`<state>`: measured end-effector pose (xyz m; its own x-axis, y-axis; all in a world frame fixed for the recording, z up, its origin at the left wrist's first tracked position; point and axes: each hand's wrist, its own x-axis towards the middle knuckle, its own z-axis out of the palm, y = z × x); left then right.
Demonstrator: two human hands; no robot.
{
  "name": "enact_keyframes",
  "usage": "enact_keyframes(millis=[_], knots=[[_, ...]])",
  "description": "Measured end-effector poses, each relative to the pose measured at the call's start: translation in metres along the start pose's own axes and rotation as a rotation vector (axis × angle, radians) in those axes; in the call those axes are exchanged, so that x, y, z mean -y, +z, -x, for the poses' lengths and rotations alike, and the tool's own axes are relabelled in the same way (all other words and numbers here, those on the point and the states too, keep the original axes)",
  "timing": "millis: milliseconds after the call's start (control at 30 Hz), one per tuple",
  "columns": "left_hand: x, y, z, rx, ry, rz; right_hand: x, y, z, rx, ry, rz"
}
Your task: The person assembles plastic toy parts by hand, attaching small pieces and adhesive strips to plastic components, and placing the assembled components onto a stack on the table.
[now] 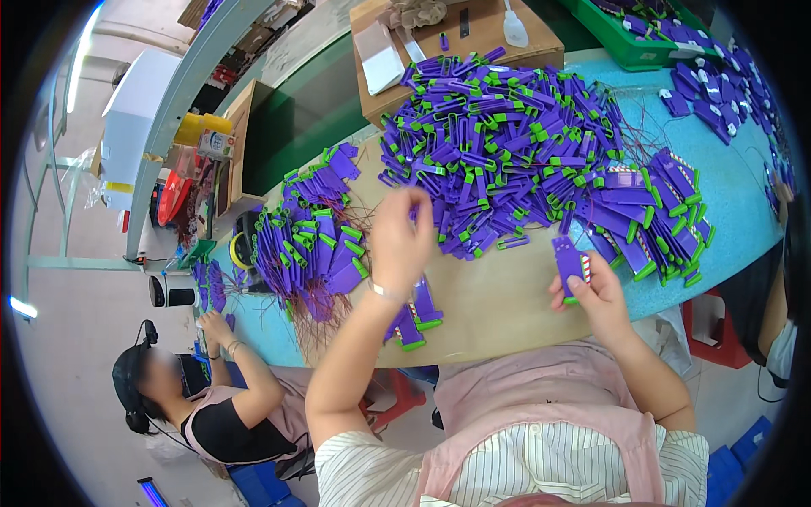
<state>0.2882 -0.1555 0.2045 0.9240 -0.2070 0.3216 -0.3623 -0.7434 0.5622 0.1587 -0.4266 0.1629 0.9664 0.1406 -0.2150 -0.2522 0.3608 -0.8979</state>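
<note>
A purple plastic piece (568, 262) with a green end sits upright in the person's right hand (598, 291), the fingers and thumb closed around its lower part, above the tan board (498, 296) that covers the near part of the turquoise table (735, 198). The left hand (401, 241) is raised over the board with its fingers curled near the edge of the big heap of purple and green pieces (507, 144); something small and purple shows at its fingertips, but whether the hand is pinching it cannot be told. That heap spreads across the middle of the table, and to its right a neater row of the same pieces (659, 215) lies side by side, close to the right hand. To the left of the left forearm stands a second stack of pieces (312, 245), with thin reddish wires trailing out below it, and two or three loose pieces (416, 317) lie on the board just beside the wrist. Behind the heap sits a cardboard box (473, 42), and further right a green tray (642, 42) holds more purple parts. At the lower left another person (211, 397) in a dark cap sits at the end of the table with a hand at a small cluster of purple pieces (209, 287).
</note>
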Motion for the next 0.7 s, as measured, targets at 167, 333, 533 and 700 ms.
enact_keyframes(millis=[167, 333, 533, 700], knots=[[-0.014, 0.008, 0.046, 0.038, 0.131, -0.168, -0.008, 0.017, 0.011, 0.143, 0.106, -0.082], [-0.005, 0.016, 0.052, 0.066, 0.078, -0.136, -0.007, 0.02, 0.02, 0.153, 0.133, -0.082], [0.001, 0.015, 0.054, 0.117, 0.023, -0.109, -0.012, 0.02, 0.025, 0.107, 0.117, -0.089], [-0.02, 0.001, 0.063, 0.054, -0.004, -0.029, -0.014, 0.021, 0.025, 0.098, 0.138, -0.12]])
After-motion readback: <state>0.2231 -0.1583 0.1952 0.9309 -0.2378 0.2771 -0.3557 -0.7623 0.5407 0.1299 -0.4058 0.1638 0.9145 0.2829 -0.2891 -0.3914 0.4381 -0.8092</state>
